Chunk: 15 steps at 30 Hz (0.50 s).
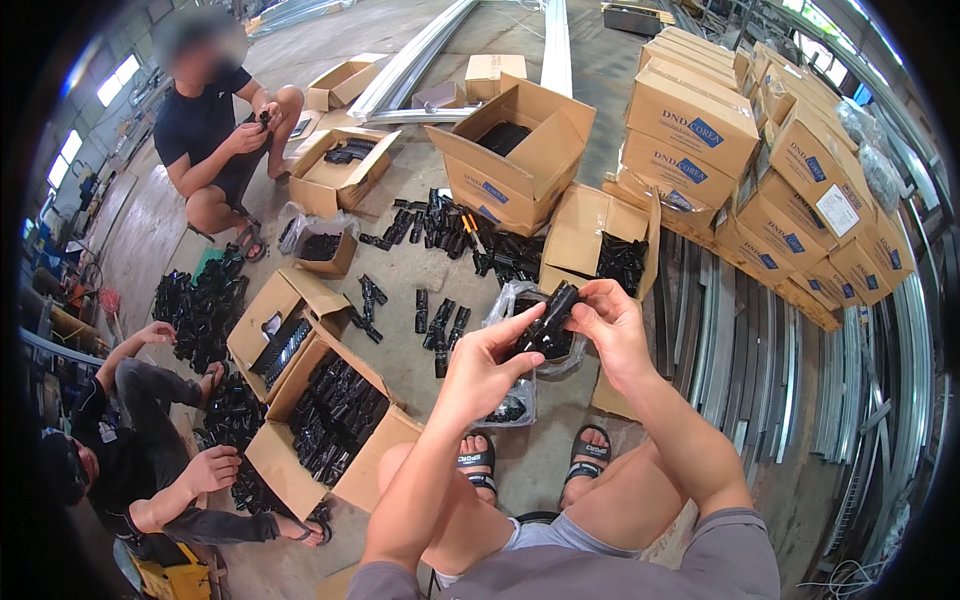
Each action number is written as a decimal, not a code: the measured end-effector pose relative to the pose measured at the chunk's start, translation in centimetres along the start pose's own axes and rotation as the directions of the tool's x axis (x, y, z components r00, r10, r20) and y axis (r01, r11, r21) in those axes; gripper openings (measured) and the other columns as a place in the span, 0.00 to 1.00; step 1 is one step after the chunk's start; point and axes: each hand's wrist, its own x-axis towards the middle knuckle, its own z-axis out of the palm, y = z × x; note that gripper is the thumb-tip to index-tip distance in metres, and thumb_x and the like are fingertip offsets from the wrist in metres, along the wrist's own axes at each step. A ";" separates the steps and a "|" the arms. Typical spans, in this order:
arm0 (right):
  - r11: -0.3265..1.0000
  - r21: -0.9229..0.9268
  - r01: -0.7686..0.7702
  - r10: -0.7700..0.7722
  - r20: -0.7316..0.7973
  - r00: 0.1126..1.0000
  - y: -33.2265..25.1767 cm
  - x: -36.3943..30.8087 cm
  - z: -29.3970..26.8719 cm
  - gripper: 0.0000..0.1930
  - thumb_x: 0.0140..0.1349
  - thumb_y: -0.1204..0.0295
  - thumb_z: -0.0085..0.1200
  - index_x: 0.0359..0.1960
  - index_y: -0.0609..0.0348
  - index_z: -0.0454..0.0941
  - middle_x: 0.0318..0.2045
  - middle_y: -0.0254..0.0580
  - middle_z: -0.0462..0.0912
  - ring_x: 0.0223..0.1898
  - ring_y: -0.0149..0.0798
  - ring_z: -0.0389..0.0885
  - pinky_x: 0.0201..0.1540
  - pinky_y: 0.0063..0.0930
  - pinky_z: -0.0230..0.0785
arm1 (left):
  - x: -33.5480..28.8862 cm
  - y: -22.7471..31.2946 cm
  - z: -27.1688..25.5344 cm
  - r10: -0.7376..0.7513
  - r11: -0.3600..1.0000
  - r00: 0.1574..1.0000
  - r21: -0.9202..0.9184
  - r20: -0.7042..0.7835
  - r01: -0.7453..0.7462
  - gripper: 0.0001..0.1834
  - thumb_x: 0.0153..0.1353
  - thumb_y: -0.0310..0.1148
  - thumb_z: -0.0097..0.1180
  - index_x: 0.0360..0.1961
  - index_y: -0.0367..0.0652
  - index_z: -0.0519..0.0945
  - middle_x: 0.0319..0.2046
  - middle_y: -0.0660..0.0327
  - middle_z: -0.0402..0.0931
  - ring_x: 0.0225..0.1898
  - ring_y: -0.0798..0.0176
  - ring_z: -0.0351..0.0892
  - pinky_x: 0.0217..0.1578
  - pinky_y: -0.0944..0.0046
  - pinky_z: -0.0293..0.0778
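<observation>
The person squats on the concrete floor [420, 270], both hands raised in front of the knees. The left hand [487, 365] and the right hand [612, 325] are both closed on one black plastic clip part [548, 322], the left pinching its lower end between thumb and fingers, the right gripping its upper end with the fingers curled over it. The part sits tilted, above a clear plastic bag of black pieces [515, 400] lying on the floor just ahead of the sandalled feet. To the left, an open cardboard box full of black parts [335, 415] stands near the left knee. More loose black parts [440, 325] lie scattered on the floor beyond the hands. To the right, a stack of closed cardboard cartons [760, 180] rests on long grey metal rails [740, 350]. Two other people crouch at the left, one at the top handling a small black part, one at the lower edge.
</observation>
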 end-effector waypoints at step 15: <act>0.985 -0.170 -0.044 0.034 -0.060 0.998 -1.7 -0.8 1.4 0.16 0.65 0.75 0.60 0.52 0.58 0.73 0.41 0.39 0.81 0.42 0.31 0.80 0.45 0.28 0.76 | -0.2 0.2 0.4 0.025 0.997 0.999 0.071 0.041 -0.028 0.34 0.59 0.16 0.62 0.67 0.49 0.73 0.50 0.66 0.82 0.45 0.78 0.74 0.46 0.71 0.75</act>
